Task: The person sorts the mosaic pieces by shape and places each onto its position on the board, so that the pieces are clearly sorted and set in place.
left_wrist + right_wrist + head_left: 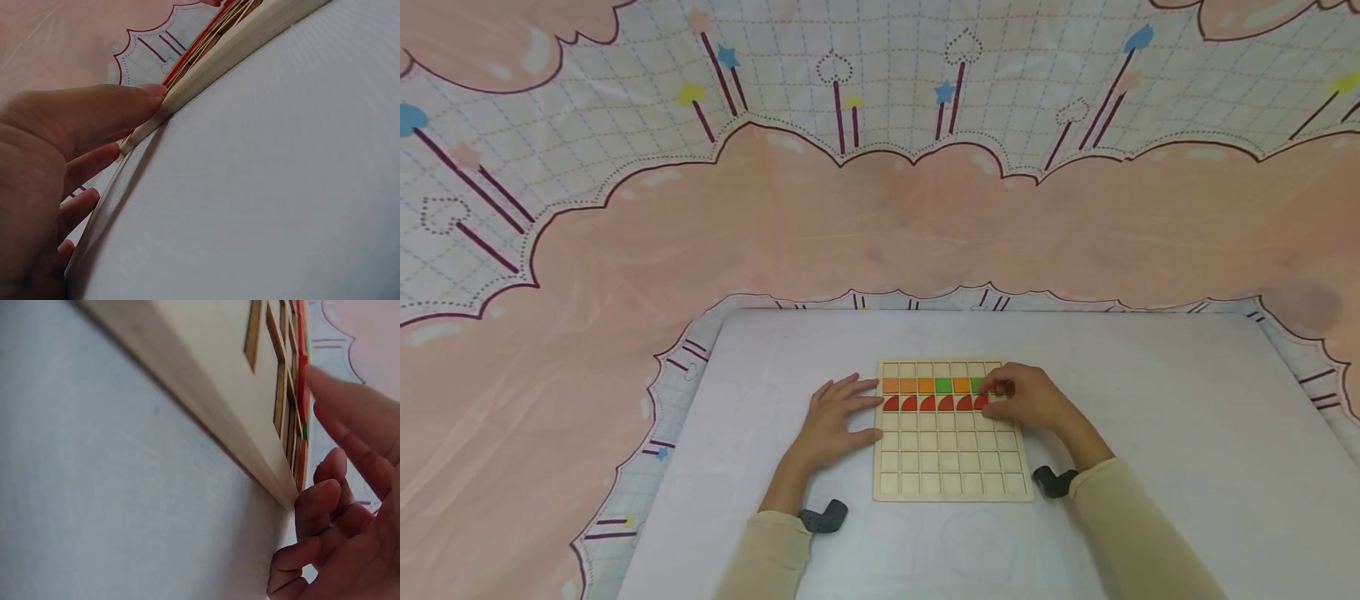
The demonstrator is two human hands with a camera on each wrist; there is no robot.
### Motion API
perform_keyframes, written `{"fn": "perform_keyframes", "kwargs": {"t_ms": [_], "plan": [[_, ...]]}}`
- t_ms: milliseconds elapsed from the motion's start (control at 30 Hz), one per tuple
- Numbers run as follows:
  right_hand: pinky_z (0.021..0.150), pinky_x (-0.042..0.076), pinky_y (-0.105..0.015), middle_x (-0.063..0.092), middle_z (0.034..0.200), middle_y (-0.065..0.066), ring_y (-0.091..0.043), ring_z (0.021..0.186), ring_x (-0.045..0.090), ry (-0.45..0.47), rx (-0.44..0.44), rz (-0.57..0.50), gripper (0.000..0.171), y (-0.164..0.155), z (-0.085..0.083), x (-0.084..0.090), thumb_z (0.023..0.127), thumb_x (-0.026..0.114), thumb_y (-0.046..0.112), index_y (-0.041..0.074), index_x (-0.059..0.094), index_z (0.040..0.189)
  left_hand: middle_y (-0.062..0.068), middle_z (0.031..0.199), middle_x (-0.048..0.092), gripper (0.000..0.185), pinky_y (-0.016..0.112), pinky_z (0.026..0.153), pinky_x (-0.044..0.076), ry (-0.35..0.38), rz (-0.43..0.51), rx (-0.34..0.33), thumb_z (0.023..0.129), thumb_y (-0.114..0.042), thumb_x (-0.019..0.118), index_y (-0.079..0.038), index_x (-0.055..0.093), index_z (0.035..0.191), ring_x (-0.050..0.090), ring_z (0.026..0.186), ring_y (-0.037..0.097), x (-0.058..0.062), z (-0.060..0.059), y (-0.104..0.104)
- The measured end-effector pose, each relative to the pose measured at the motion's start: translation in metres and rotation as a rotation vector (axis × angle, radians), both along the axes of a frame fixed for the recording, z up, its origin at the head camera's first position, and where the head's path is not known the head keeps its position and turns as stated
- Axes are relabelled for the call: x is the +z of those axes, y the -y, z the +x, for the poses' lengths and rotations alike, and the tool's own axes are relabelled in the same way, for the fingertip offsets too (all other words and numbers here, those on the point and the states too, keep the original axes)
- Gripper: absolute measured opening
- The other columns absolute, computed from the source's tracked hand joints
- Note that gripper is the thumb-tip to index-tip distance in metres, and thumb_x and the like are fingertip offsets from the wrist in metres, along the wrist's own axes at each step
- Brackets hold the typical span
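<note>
A pale wooden grid board [951, 458] lies on a white mat. Its second row holds orange and green square tiles [925, 385], and below them runs a row of red quarter-circle tiles [927, 404]. My left hand [842, 415] lies flat beside the board, its fingers straight against the left edge. In the left wrist view the thumb [94, 112] presses on the board's rim [250, 44]. My right hand [1015, 396] covers the right end of both rows. In the right wrist view its forefinger [350, 406] touches the tiles on the board [206, 356]; the lower fingers curl beside the corner.
The white mat [1150, 400] lies on a pink and checked cloth [850, 217] that spreads all round it. Dark camera mounts [824, 517] sit at both wrists. The board's lower rows are bare cells.
</note>
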State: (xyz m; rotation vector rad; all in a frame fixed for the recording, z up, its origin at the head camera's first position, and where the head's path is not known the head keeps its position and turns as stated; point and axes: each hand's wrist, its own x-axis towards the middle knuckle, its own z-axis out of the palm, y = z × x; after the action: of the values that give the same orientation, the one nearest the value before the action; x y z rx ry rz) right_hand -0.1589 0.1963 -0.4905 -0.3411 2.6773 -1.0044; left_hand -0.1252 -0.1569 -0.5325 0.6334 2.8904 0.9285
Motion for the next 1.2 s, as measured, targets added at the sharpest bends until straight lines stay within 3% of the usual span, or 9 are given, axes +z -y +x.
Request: {"fn": "perform_keyframes", "kwargs": {"t_ms": [133,467,867,1200], "plan": [[0.076,0.041,-0.033,0.059,0.086,0.000,-0.021,0.087,0.051,0.015,-0.028,-0.017,0.019,-0.0014,-0.0020,-0.0023,0.081,0.085,0.022,0.019,0.078,0.098,-0.004,0.154,0.053,0.052,0.060,0.125,0.015,0.001,0.010,-0.001,0.083,-0.042,0.078,-0.022,0.071,0.131,0.031,0.155,0.026,0.0016,0.0004,0.0001],[0.074,0.039,-0.032,0.058,0.083,0.000,-0.019,0.084,0.050,-0.001,0.014,0.019,0.016,-0.0021,-0.0048,-0.0056,0.083,0.084,0.019,0.017,0.078,0.097,-0.002,0.154,0.053,0.053,0.061,0.125,0.014,0.004,0.012,-0.007,0.084,-0.044,0.077,-0.021,0.070,0.131,0.030,0.155,0.027,0.0028,0.0002,-0.0002],[0.073,0.038,-0.034,0.057,0.085,-0.003,-0.022,0.089,0.050,0.097,-0.060,0.006,0.015,-0.0082,-0.0046,-0.0019,0.087,0.081,0.025,0.019,0.077,0.100,-0.003,0.154,0.054,0.053,0.060,0.125,0.015,0.002,0.002,-0.004,0.083,-0.043,0.078,-0.021,0.071,0.131,0.030,0.155,0.026,0.0013,-0.0008,-0.0002],[0.071,0.037,-0.033,0.055,0.080,-0.001,-0.020,0.083,0.050,0.032,-0.032,0.017,0.013,-0.0072,-0.0042,-0.0036,0.085,0.082,0.019,0.017,0.077,0.097,-0.004,0.155,0.052,0.054,0.058,0.126,0.013,0.015,-0.006,0.000,0.084,-0.045,0.076,-0.022,0.070,0.132,0.029,0.155,0.025,0.0003,-0.0015,-0.0002]]}}
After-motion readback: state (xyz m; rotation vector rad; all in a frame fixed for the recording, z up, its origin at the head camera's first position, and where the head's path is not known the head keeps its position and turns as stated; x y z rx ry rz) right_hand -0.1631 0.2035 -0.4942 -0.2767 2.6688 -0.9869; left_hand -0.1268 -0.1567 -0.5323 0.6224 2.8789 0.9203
